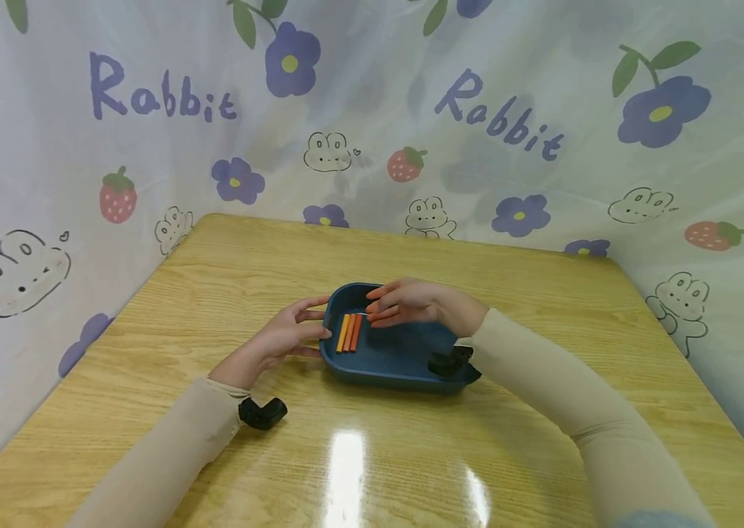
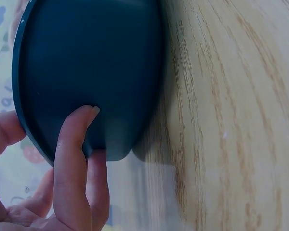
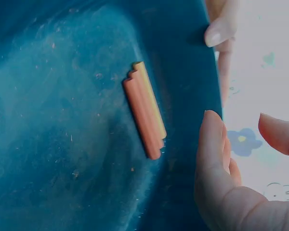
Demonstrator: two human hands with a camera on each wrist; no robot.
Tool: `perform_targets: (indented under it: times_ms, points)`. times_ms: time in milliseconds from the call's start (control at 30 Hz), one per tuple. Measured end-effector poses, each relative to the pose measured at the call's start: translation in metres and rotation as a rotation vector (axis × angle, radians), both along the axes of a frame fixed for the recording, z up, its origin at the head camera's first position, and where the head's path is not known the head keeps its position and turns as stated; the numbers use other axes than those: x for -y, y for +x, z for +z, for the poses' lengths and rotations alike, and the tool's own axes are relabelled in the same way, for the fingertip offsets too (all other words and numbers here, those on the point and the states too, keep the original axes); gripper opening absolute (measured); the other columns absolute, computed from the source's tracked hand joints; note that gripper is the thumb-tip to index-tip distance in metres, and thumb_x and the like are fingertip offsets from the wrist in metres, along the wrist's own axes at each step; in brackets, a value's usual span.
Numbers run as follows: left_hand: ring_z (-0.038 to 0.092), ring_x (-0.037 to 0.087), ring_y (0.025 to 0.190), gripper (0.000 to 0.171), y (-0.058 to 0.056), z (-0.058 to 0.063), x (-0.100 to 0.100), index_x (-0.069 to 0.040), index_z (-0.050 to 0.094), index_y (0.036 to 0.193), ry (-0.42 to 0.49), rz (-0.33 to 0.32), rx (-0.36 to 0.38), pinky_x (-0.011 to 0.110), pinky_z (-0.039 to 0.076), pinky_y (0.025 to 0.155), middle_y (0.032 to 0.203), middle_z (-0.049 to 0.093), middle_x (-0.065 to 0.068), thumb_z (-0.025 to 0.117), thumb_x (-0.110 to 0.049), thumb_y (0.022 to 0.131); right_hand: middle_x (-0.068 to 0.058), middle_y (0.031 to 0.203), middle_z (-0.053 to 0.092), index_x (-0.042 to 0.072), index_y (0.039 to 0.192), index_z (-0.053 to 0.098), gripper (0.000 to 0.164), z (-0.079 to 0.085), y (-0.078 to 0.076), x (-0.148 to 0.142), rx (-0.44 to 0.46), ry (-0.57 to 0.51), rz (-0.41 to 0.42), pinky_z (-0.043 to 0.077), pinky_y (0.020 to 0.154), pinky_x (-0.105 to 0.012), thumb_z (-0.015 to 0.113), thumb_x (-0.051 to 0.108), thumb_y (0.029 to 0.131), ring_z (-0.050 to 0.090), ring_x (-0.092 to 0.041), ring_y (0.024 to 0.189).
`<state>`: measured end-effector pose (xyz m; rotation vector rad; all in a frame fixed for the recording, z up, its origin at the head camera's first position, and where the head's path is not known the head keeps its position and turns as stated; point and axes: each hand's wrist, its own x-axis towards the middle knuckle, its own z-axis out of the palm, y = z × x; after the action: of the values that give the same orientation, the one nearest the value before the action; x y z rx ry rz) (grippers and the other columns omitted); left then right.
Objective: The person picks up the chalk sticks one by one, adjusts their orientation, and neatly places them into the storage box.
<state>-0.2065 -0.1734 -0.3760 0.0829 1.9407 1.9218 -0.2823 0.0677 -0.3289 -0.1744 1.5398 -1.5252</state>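
A dark blue rounded tray (image 1: 405, 378) rests on the wooden table. My left hand (image 1: 286, 334) holds its left end; the left wrist view shows fingertips (image 2: 84, 113) against the tray's outer wall, and a thumb or finger tip laps the rim in the right wrist view. Inside, near that end, three slim sticks, like chalk or crayons, lie side by side: a yellow stick (image 1: 343, 334), an orange stick (image 1: 349, 334) and a red-orange stick (image 1: 356, 334). My right hand (image 1: 411, 301) hovers over the tray, fingers extended and loosely bent, holding nothing. Its forearm hides part of the tray's right end.
The wooden table (image 1: 240, 257) extends around the tray on all sides. A white printed cloth (image 1: 372, 95) with flowers and rabbits hangs behind and beside the table. Black wrist mounts (image 1: 263, 414) sit at both cuffs, the right one low over the tray's edge.
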Motion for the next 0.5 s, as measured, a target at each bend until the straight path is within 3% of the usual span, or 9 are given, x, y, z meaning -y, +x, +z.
perform_targets:
  times_ms: [500]
  points:
    - [0.055, 0.038, 0.106, 0.066, 0.0, 0.001, -0.002, -0.01, 0.026, 0.147, -0.017, 0.006, 0.002, 0.043, 0.054, 0.075, 0.14, 0.032, 0.025, 0.056, 0.001, 0.089, -0.033, 0.143, 0.021, -0.008, 0.144, 0.016, 0.053, 0.01, 0.027, -0.039, -0.098, -0.082, -0.021, 0.039, 0.1, -0.042, 0.04, -0.003, 0.096, 0.026, -0.046, 0.13]
